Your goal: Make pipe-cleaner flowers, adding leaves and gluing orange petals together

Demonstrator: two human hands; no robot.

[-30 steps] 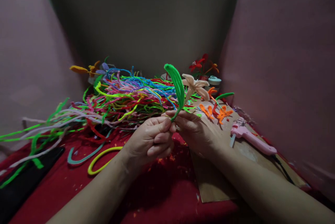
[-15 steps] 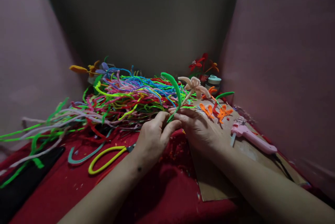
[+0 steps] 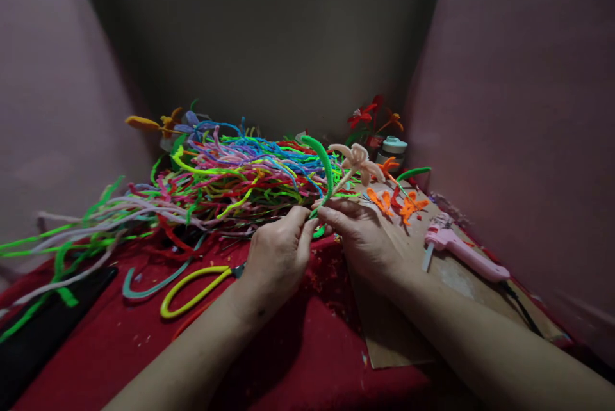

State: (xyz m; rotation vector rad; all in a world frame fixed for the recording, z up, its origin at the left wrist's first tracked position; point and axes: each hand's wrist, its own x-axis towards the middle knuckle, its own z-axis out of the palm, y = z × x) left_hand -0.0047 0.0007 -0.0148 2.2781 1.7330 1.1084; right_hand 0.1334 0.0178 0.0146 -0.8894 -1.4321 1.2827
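Note:
Between both hands is a pipe-cleaner flower with pale peach petals, its stem slanting up to the right. A green pipe-cleaner leaf curves upward beside that stem. My left hand is closed, thumb and fingers pinching the green-wrapped lower stem. My right hand is closed on the stem just above, its fingertips meeting the left ones. A short green end pokes out below the fingers. The fingertips partly hide the join of leaf and stem.
A heap of coloured pipe cleaners fills the back. Yellow-handled scissors lie left on the red cloth. At right, a pink glue gun and orange pipe-cleaner petals rest on cardboard. A lidded jar stands behind.
The green leaf has shifted slightly right and down, nearer the flower stem. My left thumb has moved in closer against the stem, and a green end now shows below the fingers.

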